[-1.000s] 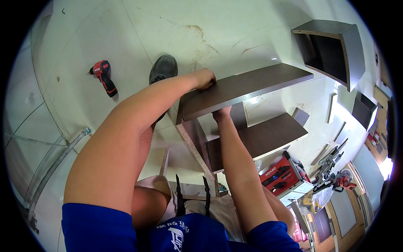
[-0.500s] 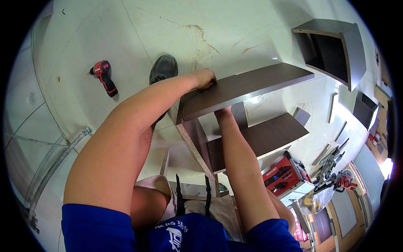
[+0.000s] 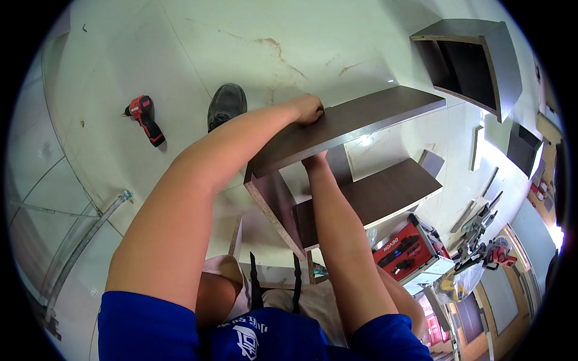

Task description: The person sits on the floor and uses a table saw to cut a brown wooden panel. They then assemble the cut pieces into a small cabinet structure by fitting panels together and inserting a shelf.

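My left hand (image 3: pixel 309 109) is closed at the far long edge of a dark brown board (image 3: pixel 361 122), with its fingertips hidden. This board lies as the upper piece of a partly assembled frame, its left end meeting an upright side panel (image 3: pixel 275 207) with a raw chipboard edge. From below, my right hand (image 3: pixel 315 159) reaches behind the upper board, which hides its fingers. Beneath my right forearm a second dark brown board (image 3: pixel 385 191) runs from the same panel, roughly parallel to the first.
A red and black cordless drill (image 3: pixel 144 120) lies on the floor at left, near my black shoe (image 3: pixel 227 107). An open dark cabinet box (image 3: pixel 504 66) stands at far right. A red tool case (image 3: pixel 402 248) and a saw (image 3: pixel 497 253) are at lower right. A metal pipe (image 3: pixel 84 246) lies at lower left.
The upper board's left end has come closer to the side panel's edge. My left hand has slid right along the board's far edge. The whole view has shifted slightly.
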A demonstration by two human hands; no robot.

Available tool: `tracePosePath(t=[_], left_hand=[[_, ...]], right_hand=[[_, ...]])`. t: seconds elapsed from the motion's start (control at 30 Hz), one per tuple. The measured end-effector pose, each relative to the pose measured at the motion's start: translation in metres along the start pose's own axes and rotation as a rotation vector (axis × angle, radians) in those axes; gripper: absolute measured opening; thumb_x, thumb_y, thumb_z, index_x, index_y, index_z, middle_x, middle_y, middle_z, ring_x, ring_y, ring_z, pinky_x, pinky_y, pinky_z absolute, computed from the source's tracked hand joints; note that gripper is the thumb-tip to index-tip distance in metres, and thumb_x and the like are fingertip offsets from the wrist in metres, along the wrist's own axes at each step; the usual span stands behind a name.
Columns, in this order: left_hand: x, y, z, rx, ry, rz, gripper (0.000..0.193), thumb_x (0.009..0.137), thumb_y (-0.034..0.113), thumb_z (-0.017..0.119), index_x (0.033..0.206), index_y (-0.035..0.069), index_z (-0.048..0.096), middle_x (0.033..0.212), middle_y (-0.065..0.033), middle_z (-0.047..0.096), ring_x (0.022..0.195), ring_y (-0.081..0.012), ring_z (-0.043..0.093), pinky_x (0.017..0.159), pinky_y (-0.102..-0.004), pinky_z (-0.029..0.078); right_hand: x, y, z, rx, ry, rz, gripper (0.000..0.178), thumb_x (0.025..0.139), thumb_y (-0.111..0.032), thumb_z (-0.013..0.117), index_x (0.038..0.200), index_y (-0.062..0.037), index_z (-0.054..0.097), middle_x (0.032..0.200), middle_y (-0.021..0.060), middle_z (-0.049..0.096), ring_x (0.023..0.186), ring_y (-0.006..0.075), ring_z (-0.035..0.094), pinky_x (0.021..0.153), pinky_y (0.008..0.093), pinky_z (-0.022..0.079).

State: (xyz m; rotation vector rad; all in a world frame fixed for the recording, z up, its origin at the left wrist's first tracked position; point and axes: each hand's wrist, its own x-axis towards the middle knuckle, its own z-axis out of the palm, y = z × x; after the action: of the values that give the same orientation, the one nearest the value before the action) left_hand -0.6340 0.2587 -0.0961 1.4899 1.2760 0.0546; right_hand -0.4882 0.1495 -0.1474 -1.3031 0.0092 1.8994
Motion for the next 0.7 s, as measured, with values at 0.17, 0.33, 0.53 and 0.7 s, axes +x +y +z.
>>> tracePosePath(t=[0.17, 0.33, 0.53, 0.7], left_hand=[[-0.003, 0.006, -0.006, 0.029, -0.019, -0.004, 0.028, 0.09, 0.02, 0.053, 0.105, 0.007, 0.073, 0.106, -0.0179, 0.07, 0.102, -0.0362, 0.065, 0.09, -0.045, 0.051], [-0.006, -0.001, -0.001, 0.007, 0.056, 0.09, 0.029, 0.089, 0.017, 0.054, 0.107, 0.005, 0.072, 0.105, -0.0187, 0.07, 0.099, -0.036, 0.066, 0.09, -0.0433, 0.052], [-0.008, 0.008, -0.008, 0.013, 0.032, 0.083, 0.031, 0.086, 0.015, 0.054, 0.108, 0.003, 0.072, 0.105, -0.0195, 0.07, 0.097, -0.0363, 0.067, 0.09, -0.0424, 0.053], [-0.004, 0.001, -0.002, 0.027, 0.061, 0.112, 0.03, 0.085, 0.015, 0.055, 0.106, 0.002, 0.072, 0.103, -0.0197, 0.07, 0.096, -0.0361, 0.068, 0.09, -0.0422, 0.053]], right_hand=[[-0.005, -0.002, 0.005, -0.062, -0.011, -0.04, 0.047, 0.09, -0.027, 0.069, 0.128, -0.0036, 0.056, 0.115, 0.0065, 0.062, 0.095, 0.0202, 0.063, 0.073, 0.0364, 0.054], [-0.018, -0.012, 0.024, -0.128, 0.113, -0.039, 0.041, 0.088, -0.027, 0.07, 0.121, -0.0047, 0.06, 0.101, 0.0052, 0.064, 0.078, 0.0182, 0.063, 0.056, 0.0339, 0.049], [-0.022, -0.016, 0.033, -0.127, 0.115, -0.072, 0.039, 0.089, -0.027, 0.069, 0.119, -0.0049, 0.061, 0.099, 0.0055, 0.065, 0.076, 0.0184, 0.063, 0.054, 0.0335, 0.048], [-0.026, -0.016, 0.037, -0.119, 0.17, -0.063, 0.038, 0.089, -0.028, 0.069, 0.119, -0.005, 0.061, 0.099, 0.0055, 0.065, 0.077, 0.0181, 0.064, 0.055, 0.0334, 0.048]])
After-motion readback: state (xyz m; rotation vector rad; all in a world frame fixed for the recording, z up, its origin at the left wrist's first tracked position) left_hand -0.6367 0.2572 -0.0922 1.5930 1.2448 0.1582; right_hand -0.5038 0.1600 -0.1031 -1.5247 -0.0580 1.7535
